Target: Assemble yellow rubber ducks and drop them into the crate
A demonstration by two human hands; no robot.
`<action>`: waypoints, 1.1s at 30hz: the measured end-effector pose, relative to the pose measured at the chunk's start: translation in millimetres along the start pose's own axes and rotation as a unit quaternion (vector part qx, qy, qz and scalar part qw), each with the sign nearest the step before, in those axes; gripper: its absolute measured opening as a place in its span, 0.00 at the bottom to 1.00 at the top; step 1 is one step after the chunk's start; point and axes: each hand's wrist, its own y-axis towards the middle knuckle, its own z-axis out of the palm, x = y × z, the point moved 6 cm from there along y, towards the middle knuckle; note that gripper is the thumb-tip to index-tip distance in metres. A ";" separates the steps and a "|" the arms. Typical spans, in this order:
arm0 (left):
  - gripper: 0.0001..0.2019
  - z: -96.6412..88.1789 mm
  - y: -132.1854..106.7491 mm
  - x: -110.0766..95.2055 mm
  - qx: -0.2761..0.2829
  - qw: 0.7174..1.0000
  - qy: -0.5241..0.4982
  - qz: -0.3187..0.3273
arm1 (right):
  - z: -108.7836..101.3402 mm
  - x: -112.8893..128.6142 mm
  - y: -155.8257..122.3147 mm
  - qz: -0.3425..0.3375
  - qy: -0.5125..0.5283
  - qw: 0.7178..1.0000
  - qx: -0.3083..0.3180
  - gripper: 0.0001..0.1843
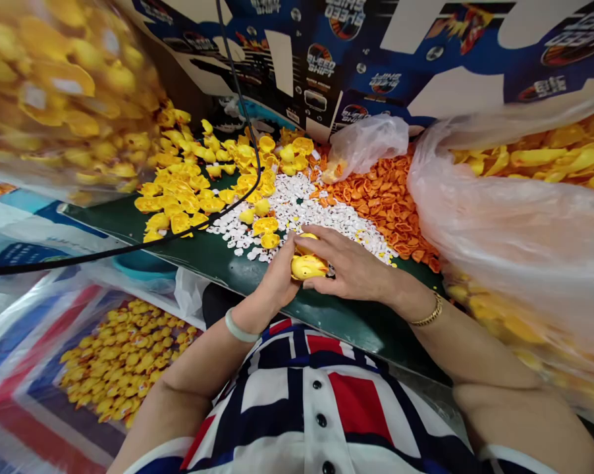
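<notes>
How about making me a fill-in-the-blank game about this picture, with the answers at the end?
1. Held between the left hand and the right hand is a toy piece whose main colour is ____.
2. In the picture, the heap just right of the small white pieces is coloured ____.
3. The gold-coloured bracelet is on the person's ____ wrist.
4. The tabletop is dark ____.

Missing words: yellow; orange; right; green.
</notes>
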 end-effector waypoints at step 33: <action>0.23 -9.9 -11.8 -3.1 0.109 0.994 0.018 -0.022 | 31.4 -12.8 -13.0 -0.014 0.052 0.998 -0.043 0.46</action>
